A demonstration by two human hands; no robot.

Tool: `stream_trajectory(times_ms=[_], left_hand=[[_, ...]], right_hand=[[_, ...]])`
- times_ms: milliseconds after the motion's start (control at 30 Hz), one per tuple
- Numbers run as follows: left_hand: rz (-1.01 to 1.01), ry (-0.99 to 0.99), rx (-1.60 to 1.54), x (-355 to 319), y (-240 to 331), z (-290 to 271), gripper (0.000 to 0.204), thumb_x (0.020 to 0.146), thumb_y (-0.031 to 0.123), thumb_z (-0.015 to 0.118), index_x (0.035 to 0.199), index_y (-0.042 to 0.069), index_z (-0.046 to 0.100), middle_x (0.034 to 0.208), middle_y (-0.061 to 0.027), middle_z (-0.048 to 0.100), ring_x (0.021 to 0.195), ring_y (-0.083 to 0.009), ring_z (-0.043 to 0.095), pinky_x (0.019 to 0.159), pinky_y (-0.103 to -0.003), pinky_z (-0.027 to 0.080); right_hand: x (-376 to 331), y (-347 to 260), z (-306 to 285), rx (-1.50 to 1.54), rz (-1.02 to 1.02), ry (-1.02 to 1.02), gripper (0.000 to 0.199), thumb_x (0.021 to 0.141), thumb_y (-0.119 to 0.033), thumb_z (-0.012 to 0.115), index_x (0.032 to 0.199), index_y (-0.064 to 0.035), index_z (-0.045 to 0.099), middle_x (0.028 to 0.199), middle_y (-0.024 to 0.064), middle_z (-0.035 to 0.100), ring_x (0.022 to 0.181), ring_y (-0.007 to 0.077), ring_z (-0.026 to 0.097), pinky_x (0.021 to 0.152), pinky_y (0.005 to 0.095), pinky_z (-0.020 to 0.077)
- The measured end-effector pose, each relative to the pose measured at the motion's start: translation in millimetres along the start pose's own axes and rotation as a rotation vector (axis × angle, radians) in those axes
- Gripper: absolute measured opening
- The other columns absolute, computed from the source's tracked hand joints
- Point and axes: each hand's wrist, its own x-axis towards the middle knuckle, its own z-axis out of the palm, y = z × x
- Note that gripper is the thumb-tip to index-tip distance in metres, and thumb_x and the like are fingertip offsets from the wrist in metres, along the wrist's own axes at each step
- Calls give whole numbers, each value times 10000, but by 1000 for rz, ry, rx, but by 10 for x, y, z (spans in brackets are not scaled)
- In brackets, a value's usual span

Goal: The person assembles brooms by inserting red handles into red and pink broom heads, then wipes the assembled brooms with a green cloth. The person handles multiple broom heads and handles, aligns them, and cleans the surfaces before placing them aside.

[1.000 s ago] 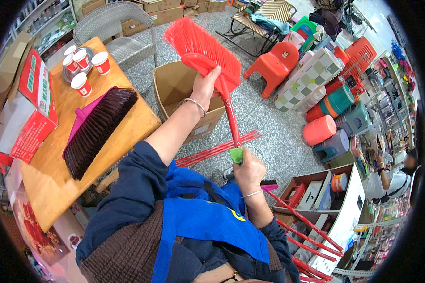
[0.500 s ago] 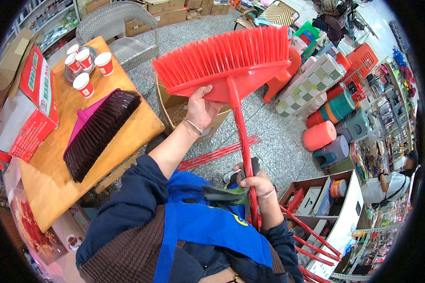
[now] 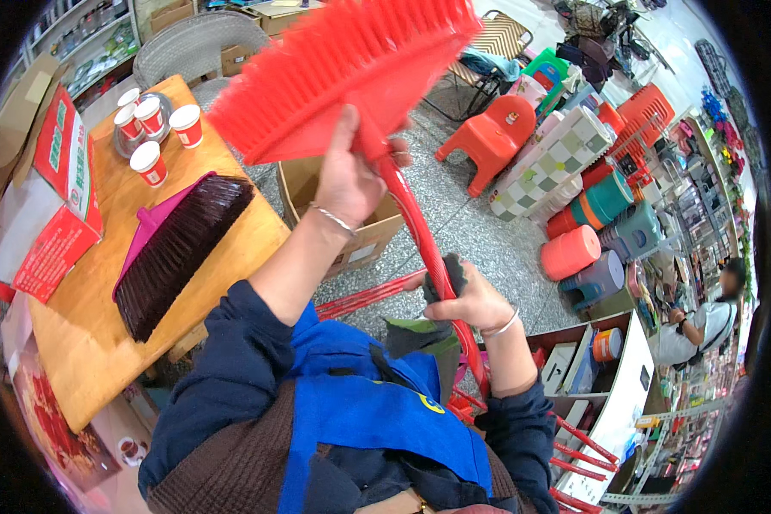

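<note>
A red broom [image 3: 360, 90] is held up before me, its bristles pointing away and its head tilted down to the left. My left hand [image 3: 349, 180] is closed round the neck, just below the broom head, with the thumb on the red plastic. Lower on the red stick, my right hand [image 3: 474, 300] is wrapped round it with a dark grey-green cloth [image 3: 435, 344] partly in its grip. Left of my arms, a broom head with a purple top and dark bristles [image 3: 188, 248] lies on a wooden table [image 3: 68, 368].
Several red-and-white paper cups [image 3: 150, 163] and a red-and-white carton [image 3: 60, 206] stand on the table. Beyond my left hand is an open cardboard box [image 3: 364, 244]. Red sticks [image 3: 360, 295] lie on the floor. Right are a red stool [image 3: 488, 141], plastic bins [image 3: 570, 253] and a white shelf unit [image 3: 612, 411].
The broom head has moved up and left and tilted further. My left hand has shifted from the head's underside to the neck. My right hand has risen slightly with the stick.
</note>
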Motion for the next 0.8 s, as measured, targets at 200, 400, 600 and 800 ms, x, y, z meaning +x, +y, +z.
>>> stream_trajectory(times_ms=[200, 400, 600, 800], left_hand=[[215, -296, -151, -107, 478, 207, 507, 917, 463, 549, 1126, 4, 499, 809, -86, 517, 646, -120, 434, 586, -235, 372], [481, -272, 152, -184, 675, 340, 480, 930, 473, 521, 1095, 22, 540, 851, -108, 579, 690, -149, 485, 616, -272, 392], [452, -97, 405, -354, 309, 213, 442, 960, 468, 470, 1053, 45, 556, 868, -89, 598, 695, -145, 511, 619, -290, 409], [174, 30, 496, -563, -461, 47, 317, 943, 351, 571, 945, 34, 589, 791, -40, 599, 651, -92, 534, 591, -218, 430]], right_hand=[[223, -296, -124, -773, -182, 151, 330, 683, -217, 747, 977, -99, 654, 714, 120, 623, 695, 265, 648, 652, 349, 499], [346, -144, -203, -552, -340, 766, 382, 705, -270, 793, 1011, -86, 657, 813, 111, 672, 707, 225, 660, 660, 330, 515], [284, 405, 221, -170, -294, 889, 211, 738, -157, 785, 766, -12, 635, 741, 55, 618, 663, 137, 572, 620, 283, 469], [457, 795, 690, -191, -457, 767, 441, 642, -119, 817, 1022, -71, 598, 850, 110, 633, 785, 244, 643, 722, 335, 516]])
